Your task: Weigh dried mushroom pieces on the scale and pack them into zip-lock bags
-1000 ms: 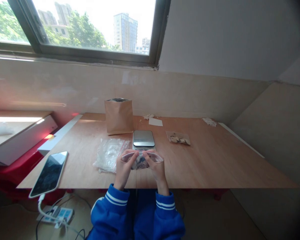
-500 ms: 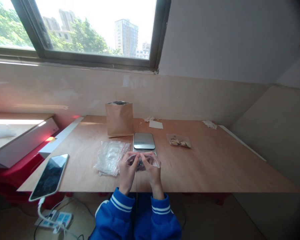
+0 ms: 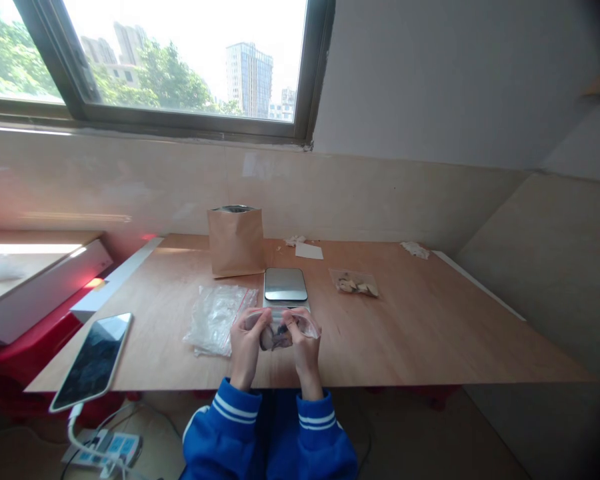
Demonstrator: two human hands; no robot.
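Observation:
Between my two hands is a clear plastic zip bag (image 3: 279, 338) with dark and pale pieces inside; what they are I cannot make out. My left hand (image 3: 246, 341) pinches the bag's top edge on one side, thumb and fingers closed. On the other side my right hand (image 3: 304, 339) grips the same edge. Just beyond the hands lies a kitchen scale (image 3: 285, 285) with a bare metal plate; its near edge is partly hidden. A stack of clear zip bags (image 3: 219, 320) is left of my left hand.
An upright brown paper pouch (image 3: 236, 241) with its top open stands behind the scale. To the right lies a filled clear bag (image 3: 355, 283) of pale slices. A white card (image 3: 309, 251) rests farther back. A charging phone (image 3: 94, 360) sits at the table's left front edge.
My thumbs have moved apart along the bag's top, and more of its contents now show between my hands. The whole view has shifted slightly.

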